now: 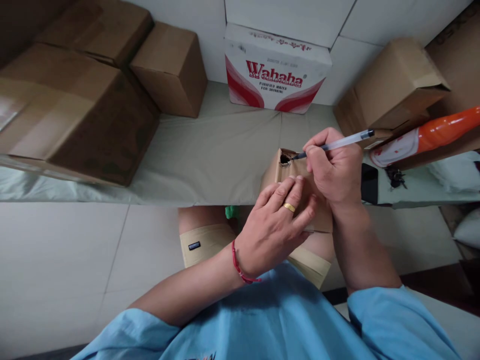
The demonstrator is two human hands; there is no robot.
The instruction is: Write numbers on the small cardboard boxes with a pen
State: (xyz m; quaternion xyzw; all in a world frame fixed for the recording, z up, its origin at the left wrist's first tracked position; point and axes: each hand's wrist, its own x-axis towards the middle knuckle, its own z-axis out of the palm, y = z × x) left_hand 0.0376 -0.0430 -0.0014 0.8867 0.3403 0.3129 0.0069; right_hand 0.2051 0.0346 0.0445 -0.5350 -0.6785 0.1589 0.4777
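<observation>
A small brown cardboard box (321,212) sits at the near edge of the cloth-covered surface, partly over my lap. Near its far left corner is a ragged dark hole with black marks around it. My right hand (332,162) pinches a pen (347,141) with a clear barrel, its tip at the right rim of the hole. Lying flat across the box's upper face is my left hand (279,215), fingers stretched out and holding nothing. It wears a gold ring and a red string bracelet, and it hides much of the box.
Large cardboard boxes (67,110) stand at the left. A white Wahaha carton (277,70) leans by the back wall. To the right are another cardboard box (397,85), an orange-and-white bottle (431,134), keys (396,177) and a black flat object (369,184).
</observation>
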